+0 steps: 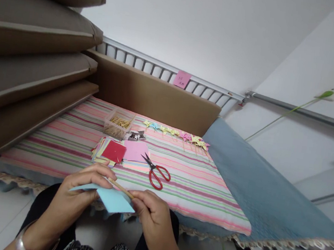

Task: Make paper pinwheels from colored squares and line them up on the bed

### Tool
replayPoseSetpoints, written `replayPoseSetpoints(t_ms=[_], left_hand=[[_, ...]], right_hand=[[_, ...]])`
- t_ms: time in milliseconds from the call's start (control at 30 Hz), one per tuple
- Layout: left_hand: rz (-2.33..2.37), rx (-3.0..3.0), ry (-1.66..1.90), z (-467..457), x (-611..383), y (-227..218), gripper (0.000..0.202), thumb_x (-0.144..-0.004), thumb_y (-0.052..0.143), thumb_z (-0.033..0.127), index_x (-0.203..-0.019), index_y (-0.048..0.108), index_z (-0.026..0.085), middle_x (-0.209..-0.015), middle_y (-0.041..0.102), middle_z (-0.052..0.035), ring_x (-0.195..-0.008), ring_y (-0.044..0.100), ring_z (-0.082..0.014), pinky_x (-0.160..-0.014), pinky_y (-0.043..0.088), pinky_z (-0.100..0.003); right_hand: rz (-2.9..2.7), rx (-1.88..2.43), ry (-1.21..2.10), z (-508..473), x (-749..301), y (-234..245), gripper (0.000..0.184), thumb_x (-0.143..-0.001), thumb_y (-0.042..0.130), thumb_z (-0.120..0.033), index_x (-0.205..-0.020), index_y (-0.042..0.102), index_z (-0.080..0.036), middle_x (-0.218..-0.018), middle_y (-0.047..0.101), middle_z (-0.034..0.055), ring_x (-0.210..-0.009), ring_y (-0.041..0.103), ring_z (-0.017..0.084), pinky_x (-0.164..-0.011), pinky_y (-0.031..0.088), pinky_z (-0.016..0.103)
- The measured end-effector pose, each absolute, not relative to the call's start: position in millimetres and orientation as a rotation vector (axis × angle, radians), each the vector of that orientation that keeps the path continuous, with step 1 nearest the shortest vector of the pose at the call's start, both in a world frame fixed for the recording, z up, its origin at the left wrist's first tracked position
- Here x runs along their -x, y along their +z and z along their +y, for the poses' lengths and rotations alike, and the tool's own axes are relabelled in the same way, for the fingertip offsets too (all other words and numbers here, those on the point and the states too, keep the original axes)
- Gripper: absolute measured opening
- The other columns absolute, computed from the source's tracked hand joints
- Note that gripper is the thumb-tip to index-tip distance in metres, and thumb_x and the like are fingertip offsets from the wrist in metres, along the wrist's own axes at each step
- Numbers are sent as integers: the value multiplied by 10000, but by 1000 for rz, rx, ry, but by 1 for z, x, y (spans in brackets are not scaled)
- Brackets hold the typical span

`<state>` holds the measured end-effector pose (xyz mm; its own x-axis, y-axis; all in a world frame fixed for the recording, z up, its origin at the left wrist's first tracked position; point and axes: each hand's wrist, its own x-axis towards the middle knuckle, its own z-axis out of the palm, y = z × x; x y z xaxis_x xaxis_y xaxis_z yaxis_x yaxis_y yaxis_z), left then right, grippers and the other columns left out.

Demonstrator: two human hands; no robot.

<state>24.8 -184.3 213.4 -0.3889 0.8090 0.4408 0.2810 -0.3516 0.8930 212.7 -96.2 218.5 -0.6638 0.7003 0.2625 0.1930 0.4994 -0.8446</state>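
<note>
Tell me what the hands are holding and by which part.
The left hand pinches the blue paper at its left edge; the right hand grips the wooden stick by its right end.

The light blue paper (115, 201), a small creased sheet with one pointed corner hanging down, is held in the air on the person's side of the red scissors (158, 174). The thin wooden stick (120, 187) lies slanted along its edge facing those scissors.

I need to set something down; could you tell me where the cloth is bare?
Bare: striped cloth right of the scissors up to the blue blanket, and left of the paper stack. Crowded: the middle, around the stick box and pinwheels.
</note>
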Motion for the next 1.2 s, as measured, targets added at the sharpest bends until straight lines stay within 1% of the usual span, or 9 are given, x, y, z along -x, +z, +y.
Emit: replayPoseSetpoints(t_ms=[233,533,700,900,1067,1200], left_hand=[[1468,-1418,1806,-184,-24,213,82,-734,689,231,-687,739,277,-863,705,-25,-877,625,-207,-854,438,-301],[1480,-1407,1818,-186,-24,211,69,-725,697,244,-677,740,269,-857,710,-35,-876,626,-218,-909,417,-344],[1444,-1431,1826,-185,-25,211,75,-738,693,239,-707,741,289,-857,704,-12,-870,628,-200,-896,420,-314],[1419,-1465,1829,-186,-24,209,109,-752,681,196,-726,731,288,-863,707,3,-877,632,-194,-1016,342,-360],[1398,-1420,1863,-187,-25,210,91,-725,707,202,-688,719,285,-837,716,7,-868,636,-203,-1001,362,-366],[1393,-1423,1863,-188,-25,211,108,-734,698,194,-693,719,292,-823,718,19,-855,640,-191,-1012,355,-360]], right_hand=[[-2144,727,1083,-96,-213,217,214,-871,528,-215,-936,732,-227,-789,695,27,-723,622,163,-660,452,245],[-2137,741,1093,-100,-213,219,212,-874,529,-228,-935,731,-232,-796,693,28,-736,621,168,-672,461,247],[-2122,744,1086,-99,-213,218,210,-868,534,-227,-938,732,-234,-777,688,26,-712,618,165,-653,462,245],[-2122,738,1070,-101,-213,218,211,-864,540,-219,-937,738,-231,-770,686,31,-701,618,166,-643,457,242],[-2124,726,1053,-103,-213,218,206,-869,547,-246,-940,740,-240,-776,695,37,-711,622,172,-654,462,250],[-2130,717,1020,-103,-214,216,209,-872,546,-240,-959,737,-238,-769,695,37,-710,626,167,-649,463,244]])
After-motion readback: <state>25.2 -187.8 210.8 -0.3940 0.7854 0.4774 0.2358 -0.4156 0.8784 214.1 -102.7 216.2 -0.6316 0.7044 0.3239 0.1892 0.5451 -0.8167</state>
